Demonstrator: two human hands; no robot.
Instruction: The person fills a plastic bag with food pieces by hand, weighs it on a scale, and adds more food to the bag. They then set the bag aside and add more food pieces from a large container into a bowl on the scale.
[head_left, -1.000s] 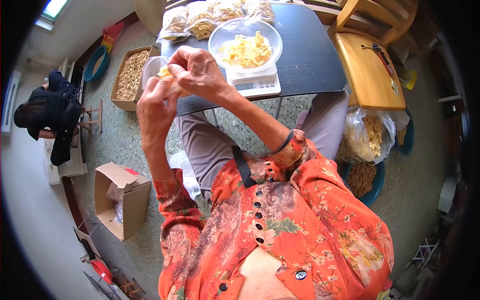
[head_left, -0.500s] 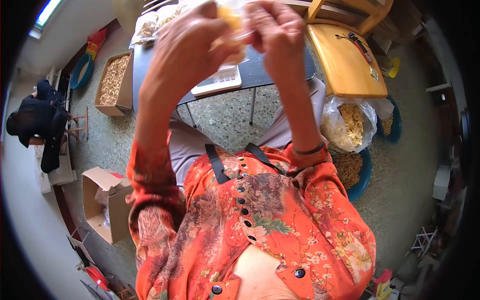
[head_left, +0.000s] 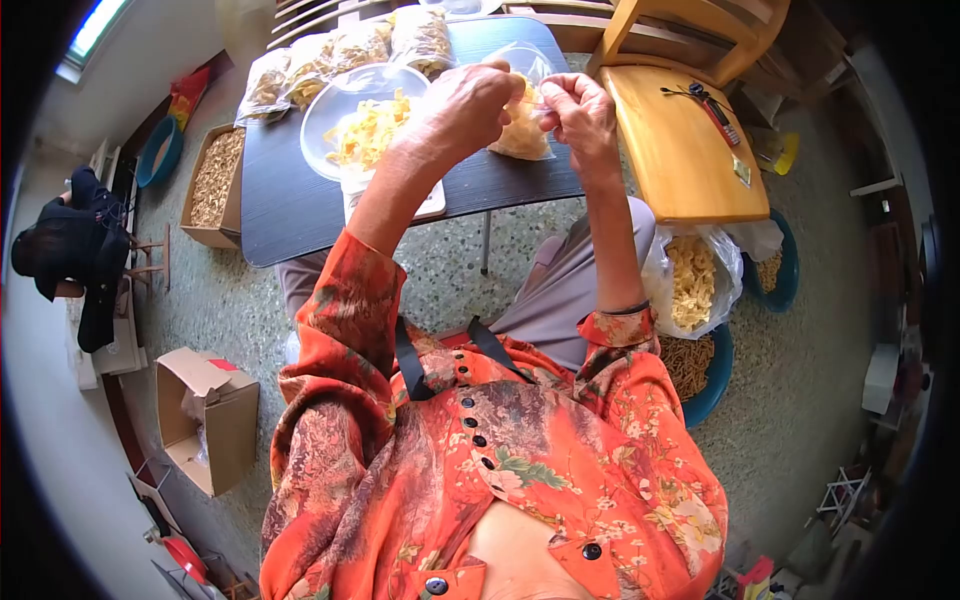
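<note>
At the right part of the dark table [head_left: 300, 205], a clear plastic bag [head_left: 522, 135] holds pale yellow pieces. My left hand [head_left: 465, 110] pinches the bag's upper part from the left. From the right, my right hand [head_left: 580, 115] pinches the same bag close by. A translucent bowl [head_left: 318, 125] with yellow dried pieces [head_left: 372, 130] stands left of my left hand, over a white scale [head_left: 432, 203] that my left forearm partly hides. Several filled clear bags [head_left: 418, 40] lie in a row along the table's back left.
A wooden chair [head_left: 690, 180] at right carries small tools. Below it are an open bag of yellow pieces [head_left: 692, 285] and blue tubs [head_left: 712, 385]. Cardboard boxes [head_left: 215, 190] stand on the floor at left. A person in dark clothes [head_left: 85, 235] sits at far left.
Both hands have gone lower and to the right with the bag, which was raised over the scale. The bowl and the row of filled bags now show more fully.
</note>
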